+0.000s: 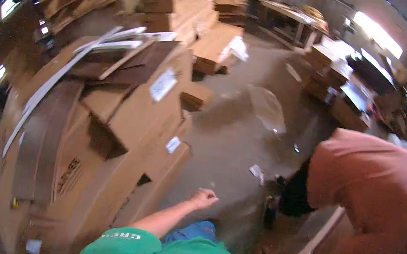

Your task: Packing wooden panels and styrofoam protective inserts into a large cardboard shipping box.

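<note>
My left hand hangs out in front of me over the floor, beside the long cardboard cartons. Its fingers are loosely curled, and nothing shows in them. The bare forearm comes out of a green sleeve. My right hand is out of sight. Off to the right, a person in a salmon-coloured shirt bends low over long boards; that person's hands are hidden.
Dark brown panels and white strips lie on the cartons at left. Clear plastic film and a crumpled scrap lie on the floor. Boxes stand at far right, a workbench at the back.
</note>
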Available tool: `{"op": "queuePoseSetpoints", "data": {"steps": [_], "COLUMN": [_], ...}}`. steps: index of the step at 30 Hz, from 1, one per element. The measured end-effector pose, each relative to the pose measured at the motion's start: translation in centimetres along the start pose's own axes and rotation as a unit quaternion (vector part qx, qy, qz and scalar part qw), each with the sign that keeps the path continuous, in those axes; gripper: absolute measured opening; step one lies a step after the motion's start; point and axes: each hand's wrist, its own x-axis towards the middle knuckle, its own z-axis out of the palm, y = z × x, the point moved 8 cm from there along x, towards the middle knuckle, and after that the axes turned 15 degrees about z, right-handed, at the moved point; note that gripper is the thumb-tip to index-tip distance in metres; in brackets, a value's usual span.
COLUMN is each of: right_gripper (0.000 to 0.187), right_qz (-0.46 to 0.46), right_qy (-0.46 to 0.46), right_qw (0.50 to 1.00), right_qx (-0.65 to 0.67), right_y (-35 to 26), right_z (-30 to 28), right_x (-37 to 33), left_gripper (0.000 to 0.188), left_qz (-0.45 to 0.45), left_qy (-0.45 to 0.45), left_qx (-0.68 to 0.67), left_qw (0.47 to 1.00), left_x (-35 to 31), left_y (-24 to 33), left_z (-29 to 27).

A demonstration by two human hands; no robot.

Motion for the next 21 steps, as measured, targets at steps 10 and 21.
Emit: {"op": "queuePoseSetpoints", "data": {"steps": [10, 21], "right_gripper": [0.022, 0.017], "right_qz": [-0.229, -0.174], "right_qy": [-0.184, -0.238], "right_qw": [0.955, 0.955], "right_qx": [-0.034, 0.039], "right_y": [0.4, -3.3], "right_z": [10.6, 16.3], "right_x": [-1.3, 5.5], "left_gripper": [0.029, 0.063], "left_qz": [-0.016, 0.102], "left_qy": [0.095, 0.623], "left_qx": [0.054, -0.411], "left_qw": [0.994, 0.658], "left_x": [-21.9, -40.2], "left_y": [5.4, 7.1], "left_z": [-10.9, -30.8]}}
